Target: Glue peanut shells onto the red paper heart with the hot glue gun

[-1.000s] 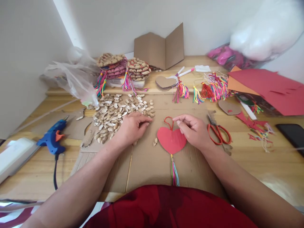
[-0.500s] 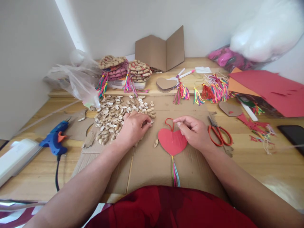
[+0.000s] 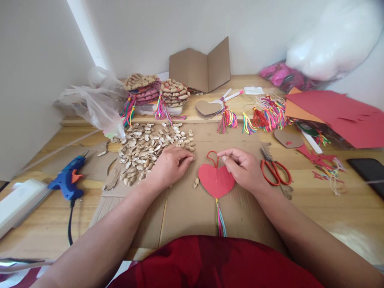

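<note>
A red paper heart (image 3: 215, 181) with a red loop on top and a multicoloured tassel (image 3: 221, 218) below lies flat on a cardboard sheet (image 3: 186, 208). My right hand (image 3: 244, 168) rests on the heart's upper right edge, fingertips pinched near the loop. At the edge of a pile of peanut shells (image 3: 147, 146), my left hand (image 3: 171, 165) lies palm down with fingertips closed over shells; whether it holds one is hidden. One loose shell (image 3: 196, 183) lies between my hands.
Red-handled scissors (image 3: 274, 170) lie right of my right hand. A blue glue gun (image 3: 69, 180) sits at the left. Shell-covered hearts (image 3: 157, 90), tassels (image 3: 264, 114), red paper sheets (image 3: 345, 114), folded cardboard (image 3: 199, 68) and a plastic bag (image 3: 93, 102) line the back. A phone (image 3: 370, 174) lies far right.
My left hand's fingers have shifted slightly at the pile's edge. The right hand stays on the heart. The view tilted a little.
</note>
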